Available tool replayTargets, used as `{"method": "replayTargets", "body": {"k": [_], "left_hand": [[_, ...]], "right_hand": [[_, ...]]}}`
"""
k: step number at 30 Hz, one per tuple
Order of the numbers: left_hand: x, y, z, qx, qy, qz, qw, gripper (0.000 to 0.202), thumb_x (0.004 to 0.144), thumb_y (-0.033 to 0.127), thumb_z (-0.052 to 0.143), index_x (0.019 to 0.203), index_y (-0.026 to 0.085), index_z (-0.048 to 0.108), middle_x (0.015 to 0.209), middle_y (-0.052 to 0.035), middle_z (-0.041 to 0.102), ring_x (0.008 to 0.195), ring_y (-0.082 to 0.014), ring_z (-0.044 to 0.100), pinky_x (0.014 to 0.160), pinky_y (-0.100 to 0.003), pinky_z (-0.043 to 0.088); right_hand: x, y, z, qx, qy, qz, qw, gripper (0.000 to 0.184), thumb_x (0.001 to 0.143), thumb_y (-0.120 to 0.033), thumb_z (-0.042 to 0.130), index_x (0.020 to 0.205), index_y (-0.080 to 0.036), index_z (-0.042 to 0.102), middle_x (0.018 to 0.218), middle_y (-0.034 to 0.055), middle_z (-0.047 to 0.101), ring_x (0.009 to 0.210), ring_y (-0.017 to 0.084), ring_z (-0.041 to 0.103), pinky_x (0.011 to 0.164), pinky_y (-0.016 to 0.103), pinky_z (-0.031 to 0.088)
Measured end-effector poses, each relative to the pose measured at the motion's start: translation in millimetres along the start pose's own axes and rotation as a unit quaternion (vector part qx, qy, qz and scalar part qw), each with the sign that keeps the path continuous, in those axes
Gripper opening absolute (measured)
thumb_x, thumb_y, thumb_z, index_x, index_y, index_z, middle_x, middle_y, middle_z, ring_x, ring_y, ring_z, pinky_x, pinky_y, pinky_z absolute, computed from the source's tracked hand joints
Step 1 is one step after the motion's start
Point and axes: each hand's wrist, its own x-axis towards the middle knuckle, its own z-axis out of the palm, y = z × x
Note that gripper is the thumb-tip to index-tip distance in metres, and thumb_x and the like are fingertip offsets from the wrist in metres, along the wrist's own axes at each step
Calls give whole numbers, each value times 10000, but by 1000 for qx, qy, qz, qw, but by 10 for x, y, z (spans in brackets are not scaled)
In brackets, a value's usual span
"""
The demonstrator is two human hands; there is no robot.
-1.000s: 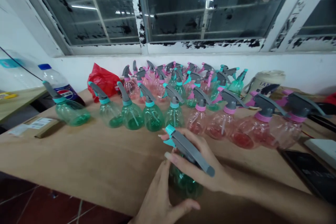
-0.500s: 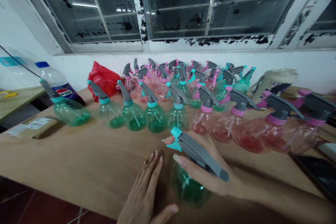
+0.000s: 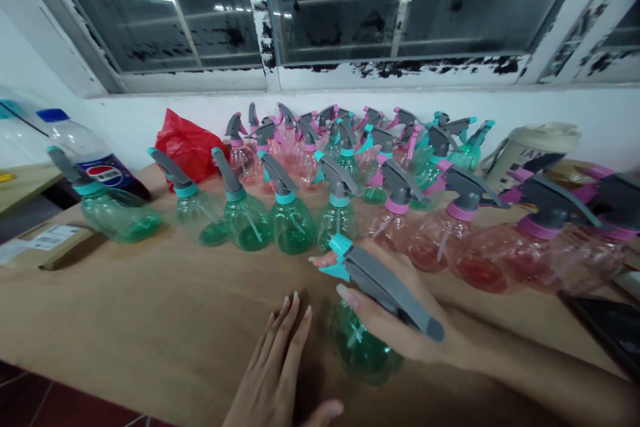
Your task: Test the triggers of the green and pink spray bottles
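Observation:
My right hand (image 3: 400, 320) is wrapped round the neck of a green spray bottle (image 3: 367, 350) with a grey and turquoise trigger head. The bottle's lower body shows below the thumb, close to the tabletop; whether it touches the wood I cannot tell. My left hand (image 3: 273, 367) lies palm down on the table (image 3: 165, 307), fingers stretched, just left of that bottle and holding nothing. Beyond both hands stands a row of similar bottles: several green ones (image 3: 293, 225) on the left and several pink ones (image 3: 440, 240) on the right.
More spray bottles crowd against the wall behind the row. A red plastic bag (image 3: 185, 147), a soda bottle (image 3: 107, 163) and a flat cardboard package (image 3: 47, 243) are at the left. At the right are a beige bag (image 3: 530, 150) and a dark phone-like device (image 3: 607, 323).
The view has shifted slightly, so the outer bottles sit a little farther out towards the edges. Both hands keep nearly the same pose, the right one still round the green bottle.

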Motion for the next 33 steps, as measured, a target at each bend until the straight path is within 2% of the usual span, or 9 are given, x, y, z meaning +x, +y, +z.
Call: {"method": "replayTargets", "body": {"k": [5, 11, 14, 19, 26, 33], "left_hand": [[-5, -18, 18, -6, 19, 0, 1000, 931, 845, 558, 571, 1538, 184, 74, 1521, -172, 348, 1314, -374, 451, 998, -512, 482], [12, -16, 39, -13, 29, 2, 1000, 859, 900, 525, 478, 1538, 212, -4, 1562, -141, 269, 1339, -364, 420, 1010, -513, 469], [21, -9, 37, 6, 34, 7, 999, 858, 898, 519, 474, 1539, 198, 3, 1562, -140, 270, 1348, -357, 408, 1000, -492, 484], [44, -16, 8, 70, 35, 42, 996, 887, 858, 504, 545, 1531, 119, 116, 1527, -179, 335, 1333, -350, 433, 956, -447, 526], [52, -19, 1, 81, 47, 40, 995, 845, 870, 448, 534, 1525, 95, 135, 1501, -196, 378, 1304, -349, 471, 955, -455, 524], [44, -5, 6, 79, 50, 48, 994, 798, 882, 383, 550, 1512, 66, 176, 1496, -212, 380, 1315, -359, 452, 968, -459, 514]], "right_hand": [[8, -31, -2, 6, 8, -10, 1000, 189, 807, -213, 583, 990, -258, 579, 702, -25, 618, 735, 182, 643, 688, 326, 511], [-35, -65, 12, -28, 0, -11, 1000, 16, 849, -244, 572, 865, -244, 571, 774, -20, 630, 689, 144, 620, 683, 307, 499], [-51, -56, 11, -13, -2, -11, 1000, 76, 843, -269, 592, 917, -249, 593, 814, -14, 658, 721, 150, 639, 692, 302, 508], [-82, -12, 17, 14, 6, -11, 1000, 293, 804, -289, 645, 1092, -288, 593, 930, -5, 712, 913, 201, 678, 790, 325, 531], [-86, 9, 10, 13, 3, -25, 1000, 316, 790, -279, 641, 1101, -237, 607, 926, 10, 695, 822, 180, 664, 806, 297, 524], [-59, 42, 34, 12, 22, -51, 998, 190, 796, -298, 626, 955, -194, 622, 822, 8, 667, 741, 171, 635, 785, 292, 500]]}}
